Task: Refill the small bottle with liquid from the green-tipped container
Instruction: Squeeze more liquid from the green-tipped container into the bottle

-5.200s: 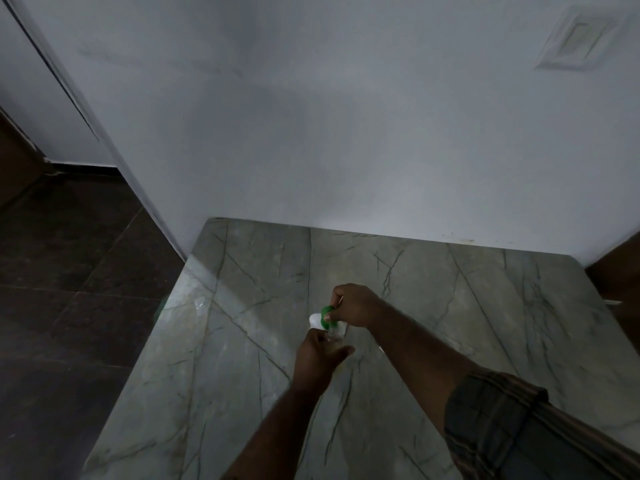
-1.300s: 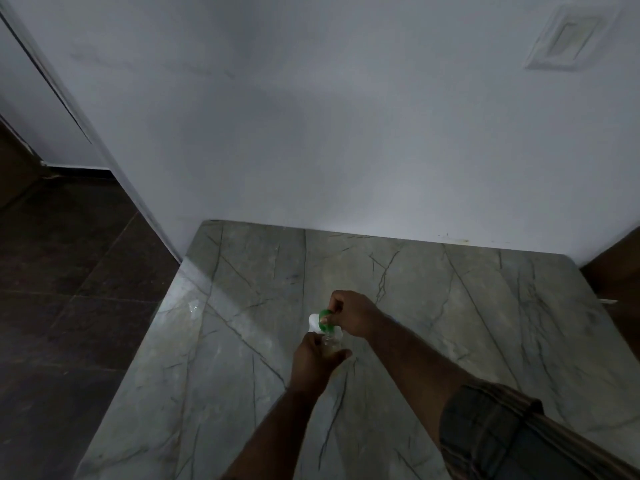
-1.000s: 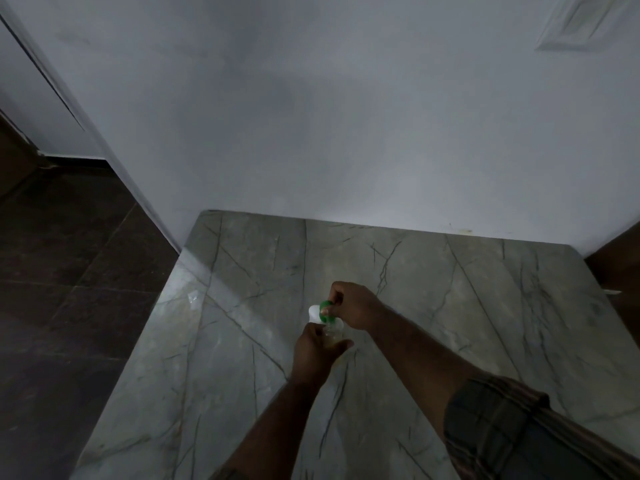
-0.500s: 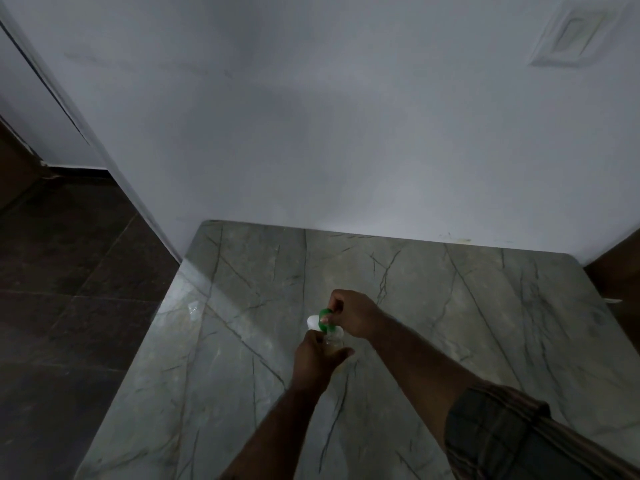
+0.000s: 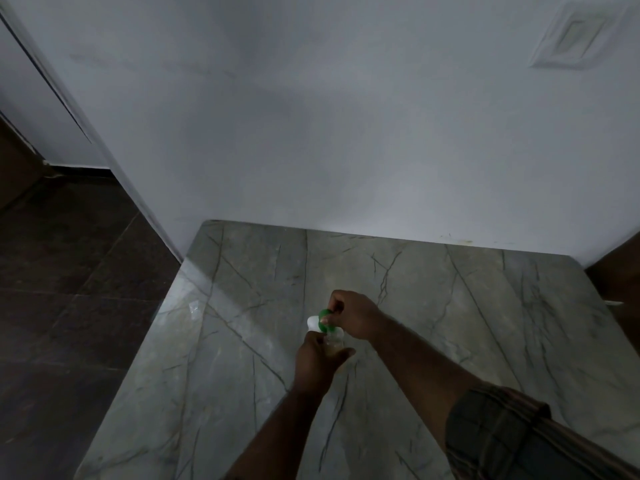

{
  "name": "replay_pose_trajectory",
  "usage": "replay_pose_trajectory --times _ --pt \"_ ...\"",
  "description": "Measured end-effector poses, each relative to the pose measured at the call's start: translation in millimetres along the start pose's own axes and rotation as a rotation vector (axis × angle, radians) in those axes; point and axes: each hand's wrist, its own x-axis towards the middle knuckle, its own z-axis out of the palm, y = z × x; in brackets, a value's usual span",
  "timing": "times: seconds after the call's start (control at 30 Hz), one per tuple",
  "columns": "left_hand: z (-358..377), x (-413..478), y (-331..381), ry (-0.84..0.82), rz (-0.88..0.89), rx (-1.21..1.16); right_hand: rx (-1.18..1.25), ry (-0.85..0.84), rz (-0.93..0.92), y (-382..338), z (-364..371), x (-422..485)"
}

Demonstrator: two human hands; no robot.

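Where the two hands meet over the table, the bottle (image 5: 335, 339) shows as a small clear thing with what seems a pale liquid low inside. The left hand (image 5: 317, 358) grips it round the body, fingers curled about it from the near side. Whether its base touches the table I cannot tell. Just over its mouth lies the container (image 5: 313, 322), tipped on its side, white end pointing left and green part next to the bottle's top. The light is too dim to show any liquid running. The right hand (image 5: 355, 315) pinches the container from above, fingers bent tight round the green part. A checked sleeve (image 5: 502, 431) covers that upper arm. Beneath spreads the table (image 5: 450, 323), grey-green stone with dark veins, set against a white wall (image 5: 311, 133) with a square plate (image 5: 571, 36) high on the right. Dark floor (image 5: 69, 306) lies to the left.
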Motion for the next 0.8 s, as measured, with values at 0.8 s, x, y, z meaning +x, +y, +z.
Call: replay_pose_trajectory --times 0.8 --pt "-3.2 -3.1 -3.2 -0.018 -0.007 -0.034 -0.088 -0.013 0.004 1.9 4.0 -2.5"
